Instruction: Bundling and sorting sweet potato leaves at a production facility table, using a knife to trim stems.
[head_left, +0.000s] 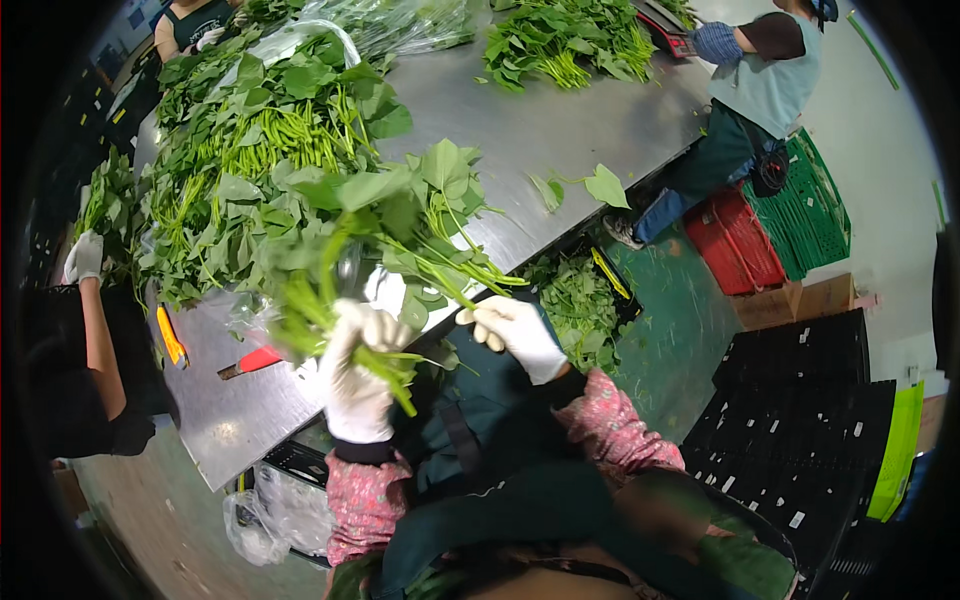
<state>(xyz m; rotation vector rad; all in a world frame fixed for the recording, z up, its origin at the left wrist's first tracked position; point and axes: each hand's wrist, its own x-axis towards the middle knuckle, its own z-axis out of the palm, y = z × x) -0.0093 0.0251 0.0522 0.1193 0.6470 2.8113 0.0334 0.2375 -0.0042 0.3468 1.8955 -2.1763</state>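
Note:
My left hand (358, 379), in a white glove, grips a bunch of leafy green stems (300, 300). The bunch is blurred; its cut ends stick out below my fist. My gloved right hand (521, 336) is at the table's near edge, thumb and fingers pinched on the end of a leafy stem (442, 281). More leafy stems fan out beyond it over the metal table (442, 97). A big heap of the same greens (247, 172) covers the table's left part. Left of my left hand lie a red-handled knife (255, 360) and an orange utility knife (171, 337).
A co-worker's gloved hand (84, 259) holds greens at left. Another person (765, 82) stands at a red scale (675, 37) by more greens (570, 45). Below the edge is a crate of leaves (577, 307). Red (739, 240), green (799, 206) and black crates (787, 420) stand right.

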